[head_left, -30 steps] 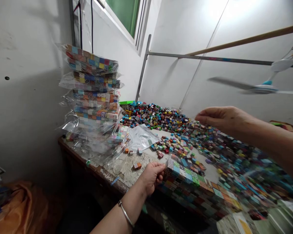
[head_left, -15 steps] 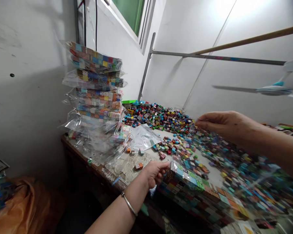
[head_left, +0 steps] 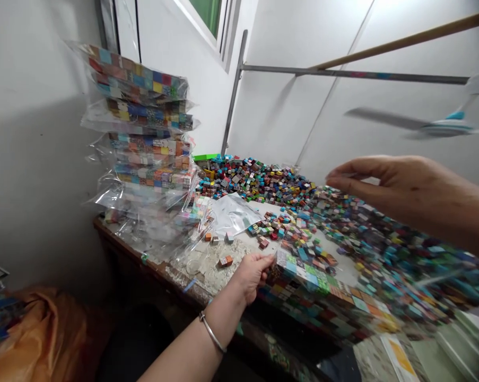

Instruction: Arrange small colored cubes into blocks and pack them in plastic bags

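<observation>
My left hand (head_left: 255, 273) is closed on the near-left corner of a clear plastic bag of cubes (head_left: 322, 281), thumb on top. The bag holds small patterned cubes in neat rows and lies slanting along the table's front edge. My right hand (head_left: 376, 178) is raised above the heaped loose cubes (head_left: 259, 178), thumb and fingertips brought together. Whatever is between them, if anything, is too fine or blurred to make out. A hazy, see-through smear covers the cubes below that hand.
A tall stack of bagged cubes (head_left: 147, 127) stands on the table's left end. Beside it lies a flat plastic bag (head_left: 233, 212). A fan (head_left: 446, 127) is at right, near a metal rail (head_left: 354, 74). An orange sack (head_left: 44, 339) sits low at left.
The view has tilted and shifted slightly. My right hand appears a little higher, its fingers still together. My left hand keeps its grip on the bag's corner.
</observation>
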Motion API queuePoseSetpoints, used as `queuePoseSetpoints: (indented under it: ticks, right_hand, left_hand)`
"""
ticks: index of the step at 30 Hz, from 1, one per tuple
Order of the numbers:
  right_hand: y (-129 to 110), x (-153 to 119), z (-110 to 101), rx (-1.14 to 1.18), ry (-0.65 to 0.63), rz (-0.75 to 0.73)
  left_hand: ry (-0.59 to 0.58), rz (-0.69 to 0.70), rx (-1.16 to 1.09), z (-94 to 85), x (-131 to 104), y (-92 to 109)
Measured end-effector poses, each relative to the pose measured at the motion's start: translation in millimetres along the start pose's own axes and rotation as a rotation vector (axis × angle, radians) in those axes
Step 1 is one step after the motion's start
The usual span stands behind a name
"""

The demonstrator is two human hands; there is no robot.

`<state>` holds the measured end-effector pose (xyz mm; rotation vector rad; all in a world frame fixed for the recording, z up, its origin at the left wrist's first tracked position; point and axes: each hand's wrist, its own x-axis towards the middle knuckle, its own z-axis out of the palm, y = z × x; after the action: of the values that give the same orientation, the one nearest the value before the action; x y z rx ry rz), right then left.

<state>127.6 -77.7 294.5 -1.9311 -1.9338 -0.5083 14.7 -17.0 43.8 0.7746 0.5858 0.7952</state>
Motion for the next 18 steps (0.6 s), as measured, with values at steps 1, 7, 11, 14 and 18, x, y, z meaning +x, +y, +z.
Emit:
queuePoseSetpoints:
  ticks: [1,7,11,14,18]
  right_hand:
    - [-1.0,-3.4,-0.7,-0.060,0.050,-0.048]
    - [-14.4,-82.0,25.5,0.020,0.381,-0.219]
    - [-20.6,-150.5,90.0,0.407,0.062,-0.175]
    - [-23.4,-173.9,136.6,0.523,-0.008,-0.044]
    - [-27.8,-183.0,172.1,0.585,0.032,-0.071]
  left_hand:
    - [0.004,0.006,-0.001,-0.1,-0.3,-0.8]
    - [-0.007,-0.039,0.001,-3.3,-1.8,1.0]
    - [-0.030,-0.101,0.001,-8.1,-1.3,5.0]
    - [-0.028,-0.141,0.010,-10.8,-1.0,7.3]
    - [-0.044,-0.197,0.002,-11.7,-1.6,8.6]
